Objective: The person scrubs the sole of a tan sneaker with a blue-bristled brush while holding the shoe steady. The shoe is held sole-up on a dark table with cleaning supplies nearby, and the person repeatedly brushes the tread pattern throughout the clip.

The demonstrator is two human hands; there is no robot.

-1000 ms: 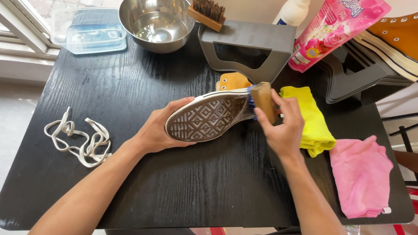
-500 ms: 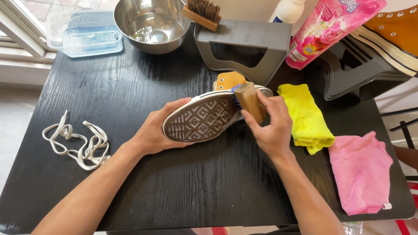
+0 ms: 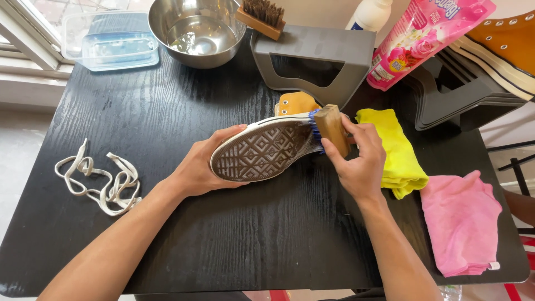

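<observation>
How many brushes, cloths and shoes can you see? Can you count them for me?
Brushes: 2, the blue-bristled brush in the right hand and a brown-bristled brush by the bowl.
Cloths: 2, the yellow cloth and the pink cloth.
Shoes: 2, the held shoe in the left hand and an orange shoe.
Total: 6

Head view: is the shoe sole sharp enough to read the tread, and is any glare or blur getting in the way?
Head view: the grey diamond-tread shoe sole is sharp; the wooden blue-bristled brush shows no blur; daylight from the upper left glares off the steel bowl and sheens the black wood-grain table; soft shadows only.
</observation>
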